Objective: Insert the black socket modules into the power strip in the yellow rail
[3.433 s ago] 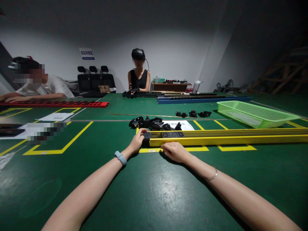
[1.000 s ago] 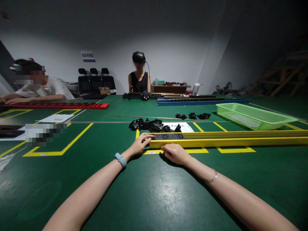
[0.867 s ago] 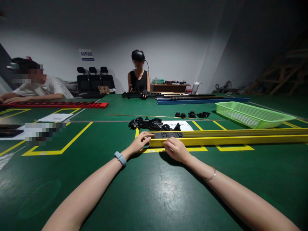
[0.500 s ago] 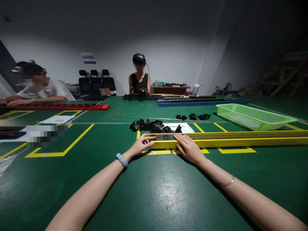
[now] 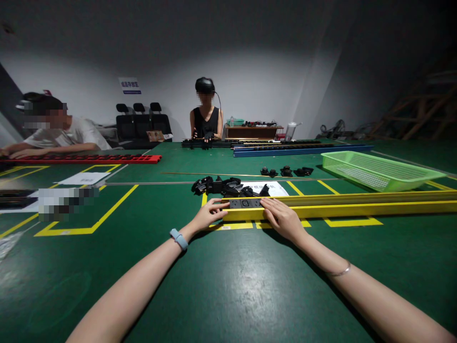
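A long yellow rail [image 5: 339, 210] with an open channel lies across the green table before me. Black socket modules [image 5: 246, 204] sit in a row in its left end. My left hand [image 5: 209, 214] grips that end, fingertips over the top by the first socket and thumb at the front. My right hand [image 5: 283, 216] holds the rail just right of the sockets, its fingers together over the channel and its thumb against the front wall. Part of the right-hand socket hides under those fingertips. Behind the rail is a pile of black plastic parts [image 5: 228, 186].
A green basket [image 5: 378, 174] stands behind the rail at the right. Several small black parts [image 5: 285, 171] and a thin brass-coloured strip [image 5: 214, 174] lie further back. A red rail [image 5: 143, 159] and a blue rail [image 5: 303, 151] lie near two other people.
My right fingertips have slid slightly right along the rail, baring more of the right-hand socket. My left hand stays at the rail's end. The person opposite has lowered a hand.
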{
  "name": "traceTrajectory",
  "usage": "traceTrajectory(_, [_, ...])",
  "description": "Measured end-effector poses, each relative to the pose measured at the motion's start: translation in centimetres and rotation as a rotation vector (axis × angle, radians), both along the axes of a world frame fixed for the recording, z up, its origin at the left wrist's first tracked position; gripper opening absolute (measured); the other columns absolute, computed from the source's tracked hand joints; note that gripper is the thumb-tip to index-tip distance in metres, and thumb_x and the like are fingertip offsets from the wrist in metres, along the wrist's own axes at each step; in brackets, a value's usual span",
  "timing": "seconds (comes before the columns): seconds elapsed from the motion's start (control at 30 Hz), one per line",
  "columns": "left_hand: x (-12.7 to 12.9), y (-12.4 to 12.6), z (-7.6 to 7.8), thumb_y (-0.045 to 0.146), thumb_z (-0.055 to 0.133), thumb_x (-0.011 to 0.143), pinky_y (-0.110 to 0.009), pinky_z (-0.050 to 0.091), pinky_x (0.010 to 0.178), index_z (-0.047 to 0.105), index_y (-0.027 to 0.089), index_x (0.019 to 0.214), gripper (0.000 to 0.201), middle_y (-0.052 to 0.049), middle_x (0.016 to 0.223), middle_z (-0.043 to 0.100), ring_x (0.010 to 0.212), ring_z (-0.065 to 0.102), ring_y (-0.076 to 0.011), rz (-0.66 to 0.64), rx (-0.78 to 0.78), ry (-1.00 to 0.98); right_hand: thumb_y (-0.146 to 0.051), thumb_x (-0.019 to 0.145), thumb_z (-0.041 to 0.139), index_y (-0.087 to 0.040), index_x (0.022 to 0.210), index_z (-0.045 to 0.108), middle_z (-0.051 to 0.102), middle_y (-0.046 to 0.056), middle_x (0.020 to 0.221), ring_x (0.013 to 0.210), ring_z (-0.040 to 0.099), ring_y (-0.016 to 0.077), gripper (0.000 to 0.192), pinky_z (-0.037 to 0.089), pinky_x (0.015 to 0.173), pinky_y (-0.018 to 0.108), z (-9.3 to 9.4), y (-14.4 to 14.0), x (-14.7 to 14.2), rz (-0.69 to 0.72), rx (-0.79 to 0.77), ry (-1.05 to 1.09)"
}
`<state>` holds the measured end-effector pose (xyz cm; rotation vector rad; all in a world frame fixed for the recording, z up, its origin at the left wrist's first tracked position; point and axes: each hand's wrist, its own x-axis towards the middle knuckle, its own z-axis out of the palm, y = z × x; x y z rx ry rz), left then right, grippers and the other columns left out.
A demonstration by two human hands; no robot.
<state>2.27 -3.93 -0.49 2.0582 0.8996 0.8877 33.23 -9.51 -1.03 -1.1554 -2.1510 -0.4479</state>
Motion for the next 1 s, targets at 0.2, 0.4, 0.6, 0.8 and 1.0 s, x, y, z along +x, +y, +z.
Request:
traceTrajectory(0.2, [0.0,-0.1,0.3,0.046,0.060,0.082,-0.030,0.050,0.081,0.065,0.023,0.119,0.043,-0.012,0.133,0.047,0.085,0.056,-0.0130,-0.002,-0.024,-0.014,-0.021,0.092,0.046,-0.021,0.127,0.058,0.062,0.006,0.124,0.118,0.057,0.0218,0.037,0.044,0.107,0.043,0.3,0.0,0.0,-0.003,0.009,0.023])
traceTrajectory(0.4, [0.1,-0.4,0.6,0.042,0.061,0.082,-0.033,0.050,0.083,0.065,0.026,0.118,0.039,-0.011,0.132,0.047,0.086,0.055,-0.0128,0.011,-0.027,0.002,-0.020,0.091,0.046,-0.021,0.123,0.061,0.065,0.005,0.119,0.112,0.061,0.0206,0.035,0.047,0.105,0.042,0.2,0.5,0.7,0.041,0.030,0.030])
traceTrajectory(0.6, [0.0,-0.1,0.2,0.042,0.060,0.083,-0.033,0.050,0.081,0.064,0.024,0.119,0.041,-0.012,0.132,0.046,0.078,0.055,-0.0104,0.004,-0.025,-0.002,-0.020,0.091,0.046,-0.021,0.119,0.064,0.067,0.005,0.116,0.110,0.062,0.0203,0.033,0.048,0.103,0.041,0.4,0.7,1.7,0.055,0.036,0.029])
traceTrajectory(0.8, [0.0,-0.2,0.4,0.045,0.058,0.084,-0.031,0.050,0.081,0.063,0.026,0.121,0.042,-0.011,0.134,0.045,0.081,0.055,-0.0111,0.003,-0.012,0.025,-0.023,0.090,0.048,-0.022,0.121,0.060,0.064,0.007,0.120,0.112,0.059,0.0226,0.033,0.048,0.098,0.043,0.7,0.4,1.8,0.055,0.011,-0.002])
traceTrajectory(1.0, [0.0,-0.2,0.5,0.044,0.058,0.084,-0.032,0.050,0.081,0.064,0.026,0.120,0.041,-0.012,0.134,0.045,0.077,0.055,-0.0102,0.008,0.001,0.036,-0.028,0.090,0.051,-0.023,0.120,0.060,0.060,0.011,0.119,0.110,0.055,0.0264,0.032,0.046,0.094,0.045,0.4,0.2,1.6,-0.040,-0.012,-0.013])
